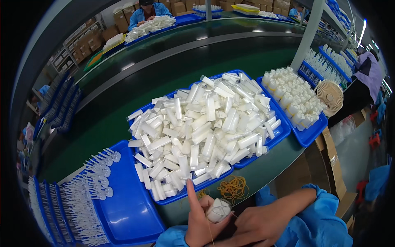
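My left hand grips a bundle of white plastic tubes at the lower edge, its index finger stretched up toward the pile. Thin strands of a rubber band run by the bundle, between my two hands. Close on the right, my right hand has bent fingers on the band; its fingertips are partly hidden. Just ahead, a big heap of loose white tubes with clear ends fills blue trays. A tangle of yellow rubber bands lies on the bench near my hands.
To the right, a blue tray carries banded bundles, with a beige fan beside it. Left stands a blue tray with clear stemmed pieces. A green conveyor runs behind; a co-worker sits across it. An open cardboard box is at right.
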`<state>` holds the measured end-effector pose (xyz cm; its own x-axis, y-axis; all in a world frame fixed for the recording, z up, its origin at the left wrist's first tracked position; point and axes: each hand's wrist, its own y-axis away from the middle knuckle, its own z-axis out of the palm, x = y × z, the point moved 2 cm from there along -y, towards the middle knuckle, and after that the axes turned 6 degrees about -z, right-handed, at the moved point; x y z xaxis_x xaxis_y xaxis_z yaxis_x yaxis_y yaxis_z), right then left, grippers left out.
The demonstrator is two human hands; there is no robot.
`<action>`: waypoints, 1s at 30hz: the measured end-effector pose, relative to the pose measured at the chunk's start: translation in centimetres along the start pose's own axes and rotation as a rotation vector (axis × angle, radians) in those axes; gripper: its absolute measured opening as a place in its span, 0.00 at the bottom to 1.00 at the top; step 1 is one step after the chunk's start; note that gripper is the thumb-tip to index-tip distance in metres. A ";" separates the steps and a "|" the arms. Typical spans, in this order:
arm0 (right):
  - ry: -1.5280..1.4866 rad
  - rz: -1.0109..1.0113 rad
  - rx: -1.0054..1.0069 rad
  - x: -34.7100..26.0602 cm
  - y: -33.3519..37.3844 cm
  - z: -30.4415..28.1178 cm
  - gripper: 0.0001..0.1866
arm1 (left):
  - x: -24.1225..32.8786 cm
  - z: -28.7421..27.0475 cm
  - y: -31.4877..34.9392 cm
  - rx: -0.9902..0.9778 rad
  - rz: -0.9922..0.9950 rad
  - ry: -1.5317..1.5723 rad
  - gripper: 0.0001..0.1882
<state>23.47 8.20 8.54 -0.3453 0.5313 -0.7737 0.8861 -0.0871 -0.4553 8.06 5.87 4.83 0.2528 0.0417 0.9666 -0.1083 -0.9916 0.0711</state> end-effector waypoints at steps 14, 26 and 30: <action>-0.078 0.338 0.409 2.9 2.3 -1.6 0.29 | -2.8 0.6 1.1 -0.017 0.183 -0.137 0.49; 0.796 0.776 0.573 -0.8 8.7 -2.1 0.16 | -0.7 -10.6 4.2 0.196 0.125 -0.456 0.32; 1.035 0.788 0.499 1.2 10.4 -1.4 0.13 | -2.6 -17.8 4.1 0.387 0.066 -1.015 0.22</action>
<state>32.68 9.07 3.47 0.7641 0.5583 -0.3232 0.4599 -0.8228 -0.3338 -10.15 3.87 7.04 0.9534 0.0426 0.2988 0.1145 -0.9670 -0.2277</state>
